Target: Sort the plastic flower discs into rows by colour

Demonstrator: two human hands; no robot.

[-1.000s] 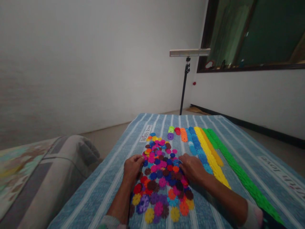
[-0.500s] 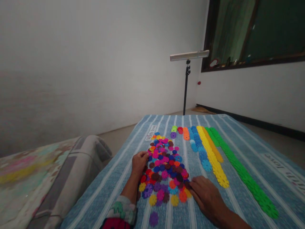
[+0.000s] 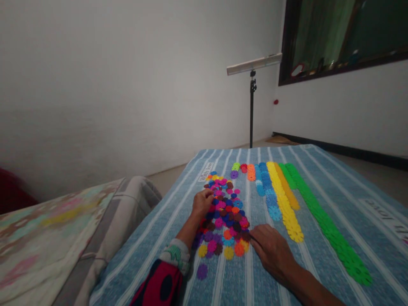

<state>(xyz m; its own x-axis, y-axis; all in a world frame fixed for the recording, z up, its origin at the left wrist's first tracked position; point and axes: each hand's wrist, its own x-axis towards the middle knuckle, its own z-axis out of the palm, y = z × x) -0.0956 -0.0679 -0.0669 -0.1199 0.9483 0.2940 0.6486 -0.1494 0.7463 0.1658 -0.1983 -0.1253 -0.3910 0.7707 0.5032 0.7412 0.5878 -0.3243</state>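
Note:
A heap of small flower-shaped plastic discs (image 3: pixel 228 242) in many colours lies on a blue striped cloth (image 3: pixel 153 250). My left hand (image 3: pixel 203 203) reaches over the heap's left edge, fingers pinched together; whatever is between them is hidden. At the lower right of the heap, my right hand (image 3: pixel 272 245) is closed, its fingertips at a dark brown disc (image 3: pixel 245 236); whether it grips that disc is not clear. To the right, overlapping discs form coloured rows: a long green row (image 3: pixel 331 229), a yellow row (image 3: pixel 286 204) and a blue row (image 3: pixel 270 195). One purple disc (image 3: pixel 202 271) lies apart near the front.
Shorter rows of orange discs (image 3: pixel 251 172) and red discs (image 3: pixel 243 168) lie toward the cloth's far end. A bed or couch with a patterned cover (image 3: pixel 63 229) stands at left. Beyond the table are a black light stand (image 3: pixel 251 110) and a window (image 3: pixel 331 42).
My left hand has shifted slightly inward, further over the heap. The right hand stays by the heap's lower right edge. The whole view has tilted and moved a little.

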